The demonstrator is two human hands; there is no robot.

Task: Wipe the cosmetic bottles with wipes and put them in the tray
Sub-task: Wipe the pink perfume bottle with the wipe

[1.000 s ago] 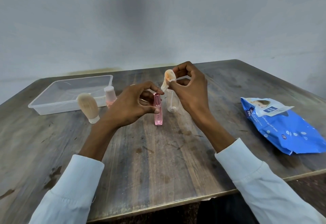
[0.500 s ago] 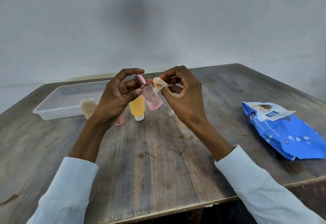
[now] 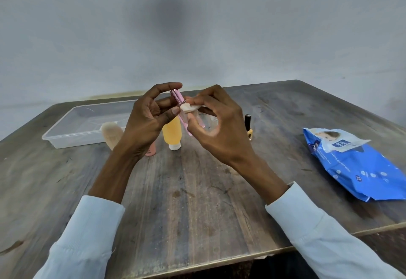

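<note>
My left hand (image 3: 146, 122) holds a slim pink cosmetic bottle (image 3: 178, 99) tilted in the air above the table, thumb on its side and forefinger over its pink cap. My right hand (image 3: 217, 129) pinches a small crumpled wipe (image 3: 189, 108) against the bottle's body. Behind the hands stand an orange tube (image 3: 172, 134) on its white cap, a peach bottle (image 3: 151, 150) partly hidden by my left wrist, and a clear bottle (image 3: 209, 122) half hidden by my right hand. The clear plastic tray (image 3: 72, 134) sits at the back left.
A cream brush (image 3: 111, 134) stands in front of the tray. A nail polish bottle (image 3: 248, 126) with a black cap stands right of my right hand. A blue wipes pack (image 3: 356, 164) lies at the right edge of the wooden table (image 3: 186, 201).
The pink bottle was lifted off the table by my left hand and tilted. My right hand brought the wipe down onto its body. The view tilted upward slightly.
</note>
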